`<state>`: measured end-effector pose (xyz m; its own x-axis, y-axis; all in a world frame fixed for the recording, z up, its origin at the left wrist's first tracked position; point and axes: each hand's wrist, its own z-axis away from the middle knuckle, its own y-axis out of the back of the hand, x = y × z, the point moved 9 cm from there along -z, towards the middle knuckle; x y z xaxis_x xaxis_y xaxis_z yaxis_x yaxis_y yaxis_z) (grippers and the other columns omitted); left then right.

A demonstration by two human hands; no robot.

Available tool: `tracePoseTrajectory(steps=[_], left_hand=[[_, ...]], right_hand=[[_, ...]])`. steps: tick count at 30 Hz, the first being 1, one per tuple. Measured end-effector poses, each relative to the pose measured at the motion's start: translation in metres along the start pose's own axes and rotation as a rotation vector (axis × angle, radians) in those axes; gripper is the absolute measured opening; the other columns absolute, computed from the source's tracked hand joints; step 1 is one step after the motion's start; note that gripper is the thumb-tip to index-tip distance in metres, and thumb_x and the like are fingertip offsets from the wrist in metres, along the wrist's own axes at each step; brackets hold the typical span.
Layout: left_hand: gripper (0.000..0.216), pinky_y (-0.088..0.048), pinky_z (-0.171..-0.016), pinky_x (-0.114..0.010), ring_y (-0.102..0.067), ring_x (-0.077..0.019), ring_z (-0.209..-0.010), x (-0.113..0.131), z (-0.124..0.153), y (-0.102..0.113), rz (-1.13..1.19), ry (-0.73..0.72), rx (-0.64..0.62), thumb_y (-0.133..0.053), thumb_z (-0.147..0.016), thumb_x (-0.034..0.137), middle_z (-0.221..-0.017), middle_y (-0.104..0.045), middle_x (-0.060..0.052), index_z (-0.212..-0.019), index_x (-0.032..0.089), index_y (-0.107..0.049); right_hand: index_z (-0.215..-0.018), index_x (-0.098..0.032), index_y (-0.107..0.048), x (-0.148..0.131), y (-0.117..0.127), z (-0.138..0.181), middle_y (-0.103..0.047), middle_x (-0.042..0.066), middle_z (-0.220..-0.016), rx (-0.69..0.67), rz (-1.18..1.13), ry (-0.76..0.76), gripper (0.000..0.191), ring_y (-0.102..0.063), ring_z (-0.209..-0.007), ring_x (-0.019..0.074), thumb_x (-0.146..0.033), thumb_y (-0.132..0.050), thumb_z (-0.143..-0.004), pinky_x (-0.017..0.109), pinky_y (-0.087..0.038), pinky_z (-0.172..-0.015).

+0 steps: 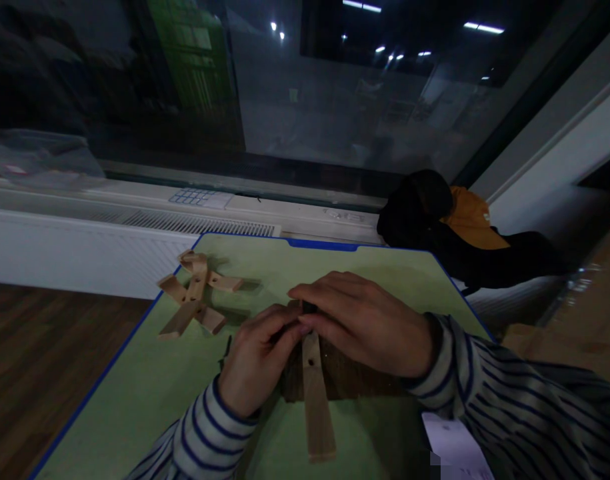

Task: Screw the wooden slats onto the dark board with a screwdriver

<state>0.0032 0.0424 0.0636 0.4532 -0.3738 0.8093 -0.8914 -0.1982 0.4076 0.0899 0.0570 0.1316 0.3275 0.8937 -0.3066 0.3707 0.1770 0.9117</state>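
A pale wooden strip (319,413) with a dark hole lies lengthwise over a dark brown wooden board (357,370) and sticks out past its near edge. At the strip's far end, my left hand (257,350) is closed, thumb and fingers pinching its side. My right hand (367,320) reaches over the same end from the right, thumb and fingertips closed together there. Whatever sits between the right fingertips is hidden. To the left stands a figure of joined wooden pieces (197,287) with holes, apart from both hands.
Everything rests on a green table (149,393) with a blue rim. A small dark object (225,353) lies beside my left hand. White paper (457,447) is under my right forearm. Behind are a radiator (85,247), a window sill and a black and orange bag (435,213).
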Motion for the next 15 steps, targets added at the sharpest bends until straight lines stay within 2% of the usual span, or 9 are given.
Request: tracePoseTrajectory(steps=[5, 11, 15], left_hand=[[0.015, -0.047, -0.069, -0.017, -0.060, -0.0099, -0.075, 0.000, 0.001, -0.007, 0.033, 0.001, -0.055, -0.054, -0.085, 0.013, -0.080, -0.064, 0.002, -0.086, 0.022, -0.066], [0.016, -0.047, -0.061, -0.016, -0.058, -0.0089, -0.064, -0.002, 0.004, 0.004, -0.045, -0.001, 0.066, -0.062, -0.077, 0.010, -0.074, -0.064, 0.004, -0.087, 0.023, -0.066], [0.019, -0.049, -0.068, -0.018, -0.062, -0.0111, -0.075, -0.005, 0.003, -0.003, -0.022, 0.012, -0.007, -0.057, -0.082, 0.012, -0.082, -0.066, 0.003, -0.090, 0.026, -0.067]], right_hand=[[-0.113, -0.014, -0.052, 0.004, -0.001, -0.001, -0.060, 0.006, -0.094, 0.014, 0.038, -0.004, 0.026, -0.052, -0.090, 0.0161, -0.028, -0.045, -0.092, 0.031, -0.043, -0.082], [-0.119, -0.015, -0.050, 0.005, 0.000, -0.004, -0.061, 0.005, -0.102, 0.012, 0.000, -0.009, 0.031, -0.053, -0.095, 0.0157, -0.028, -0.047, -0.091, 0.031, -0.042, -0.086], [-0.127, -0.014, -0.045, 0.002, 0.004, -0.003, -0.060, 0.005, -0.109, 0.007, -0.074, 0.021, 0.037, -0.052, -0.098, 0.0144, -0.022, -0.046, -0.091, 0.029, -0.041, -0.088]])
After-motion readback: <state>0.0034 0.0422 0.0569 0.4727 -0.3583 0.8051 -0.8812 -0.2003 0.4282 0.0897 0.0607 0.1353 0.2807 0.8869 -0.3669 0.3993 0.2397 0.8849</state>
